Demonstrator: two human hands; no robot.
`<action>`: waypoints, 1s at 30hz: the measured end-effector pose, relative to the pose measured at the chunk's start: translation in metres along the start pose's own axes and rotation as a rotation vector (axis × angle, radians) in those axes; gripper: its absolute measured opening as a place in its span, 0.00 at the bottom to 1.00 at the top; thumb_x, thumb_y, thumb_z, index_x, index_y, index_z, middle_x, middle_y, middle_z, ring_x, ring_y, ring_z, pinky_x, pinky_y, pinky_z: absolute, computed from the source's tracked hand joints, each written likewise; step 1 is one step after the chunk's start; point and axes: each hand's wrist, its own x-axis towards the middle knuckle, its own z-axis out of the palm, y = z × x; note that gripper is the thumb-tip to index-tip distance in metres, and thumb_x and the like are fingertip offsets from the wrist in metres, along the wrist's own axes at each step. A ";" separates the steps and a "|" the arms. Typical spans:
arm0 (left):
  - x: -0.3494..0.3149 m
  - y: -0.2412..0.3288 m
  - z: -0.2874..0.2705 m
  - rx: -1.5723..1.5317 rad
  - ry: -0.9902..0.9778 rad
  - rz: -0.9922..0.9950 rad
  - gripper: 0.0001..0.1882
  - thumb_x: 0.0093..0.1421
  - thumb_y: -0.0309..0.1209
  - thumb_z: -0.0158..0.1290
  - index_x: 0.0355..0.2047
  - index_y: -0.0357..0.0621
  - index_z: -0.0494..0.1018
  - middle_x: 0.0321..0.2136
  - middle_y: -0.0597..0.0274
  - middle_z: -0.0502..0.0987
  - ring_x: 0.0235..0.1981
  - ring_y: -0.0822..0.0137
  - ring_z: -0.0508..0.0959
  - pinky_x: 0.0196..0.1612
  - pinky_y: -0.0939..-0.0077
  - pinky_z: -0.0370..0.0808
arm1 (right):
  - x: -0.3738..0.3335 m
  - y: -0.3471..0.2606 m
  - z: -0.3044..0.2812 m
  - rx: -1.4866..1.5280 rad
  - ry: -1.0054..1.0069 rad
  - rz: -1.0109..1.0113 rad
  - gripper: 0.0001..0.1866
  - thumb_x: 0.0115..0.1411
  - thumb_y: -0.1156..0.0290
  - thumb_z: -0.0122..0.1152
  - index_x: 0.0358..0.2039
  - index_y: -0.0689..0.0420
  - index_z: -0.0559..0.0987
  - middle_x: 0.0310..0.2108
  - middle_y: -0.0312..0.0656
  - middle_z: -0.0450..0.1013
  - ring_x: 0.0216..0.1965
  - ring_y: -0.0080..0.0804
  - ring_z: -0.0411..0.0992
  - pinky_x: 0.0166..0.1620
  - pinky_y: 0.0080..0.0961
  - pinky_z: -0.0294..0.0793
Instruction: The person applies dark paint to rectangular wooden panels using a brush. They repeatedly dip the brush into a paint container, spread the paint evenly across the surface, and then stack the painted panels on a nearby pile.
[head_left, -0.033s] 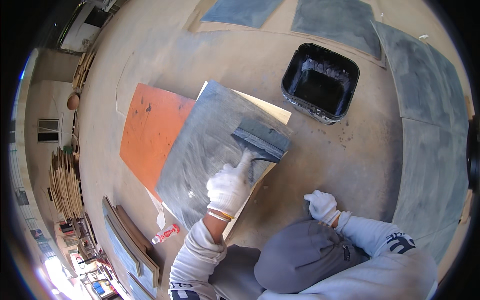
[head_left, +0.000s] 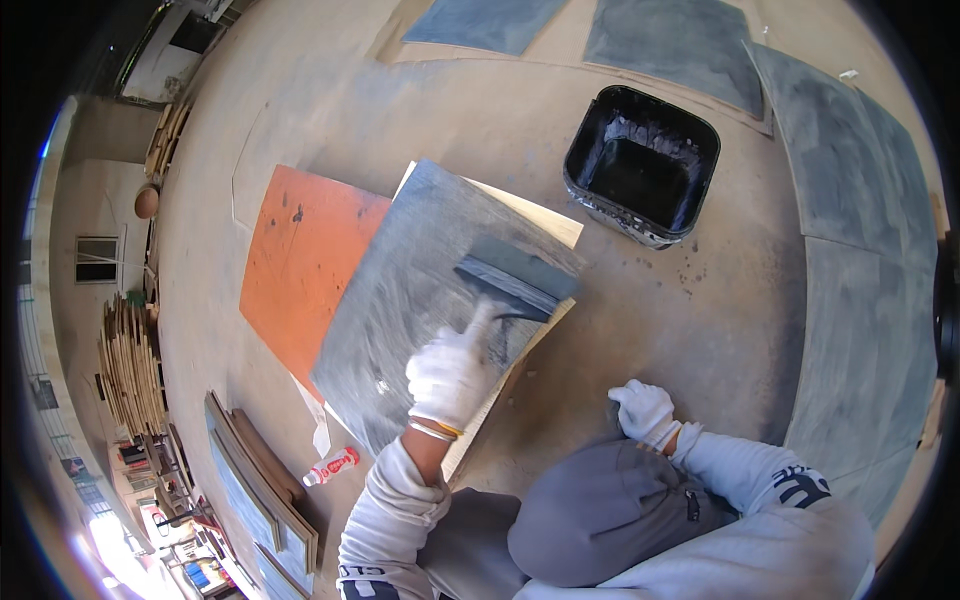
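My left hand (head_left: 450, 375), in a white knit glove, is closed on a wide black scraper (head_left: 510, 287), with one finger stretched along its back. The scraper's blade rests on a grey-smeared flat board (head_left: 385, 300); a darker wet strip lies along its far side. My right hand (head_left: 645, 412), also gloved, is curled shut beside my knee, off the board. Something small and dark shows at its fingers, too hidden to name. Pale wood edges (head_left: 530, 215) stick out under the grey board.
An orange board (head_left: 305, 245) lies partly under the grey one. A black bucket (head_left: 640, 165) with dark liquid stands at the far right. Dark-coated panels (head_left: 860, 180) line the right and far sides. Near my left lie a red-and-white bottle (head_left: 331, 466) and leaning boards (head_left: 265, 470).
My left hand and the scraper have slid slightly left and toward me across the board. My right hand stays in place.
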 end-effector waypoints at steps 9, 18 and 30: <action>-0.010 0.033 -0.005 -0.018 -0.015 -0.056 0.27 0.72 0.35 0.48 0.70 0.69 0.66 0.36 0.47 0.84 0.33 0.44 0.88 0.34 0.48 0.84 | 0.001 -0.003 -0.002 0.011 0.019 -0.012 0.13 0.57 0.72 0.62 0.42 0.48 0.85 0.32 0.43 0.79 0.32 0.47 0.82 0.35 0.46 0.81; -0.062 -0.052 0.010 0.061 -0.030 -0.009 0.28 0.68 0.32 0.51 0.68 0.69 0.68 0.31 0.48 0.82 0.28 0.47 0.86 0.28 0.49 0.81 | 0.002 -0.002 -0.006 0.051 0.023 -0.002 0.14 0.57 0.74 0.62 0.43 0.47 0.85 0.31 0.42 0.78 0.31 0.46 0.81 0.35 0.46 0.80; -0.050 -0.017 0.023 -0.183 0.108 -0.026 0.32 0.65 0.31 0.55 0.70 0.65 0.68 0.32 0.52 0.82 0.27 0.52 0.87 0.26 0.53 0.81 | 0.001 0.005 0.012 0.135 0.200 -0.156 0.20 0.52 0.81 0.62 0.46 0.47 0.81 0.31 0.45 0.75 0.28 0.51 0.76 0.31 0.46 0.76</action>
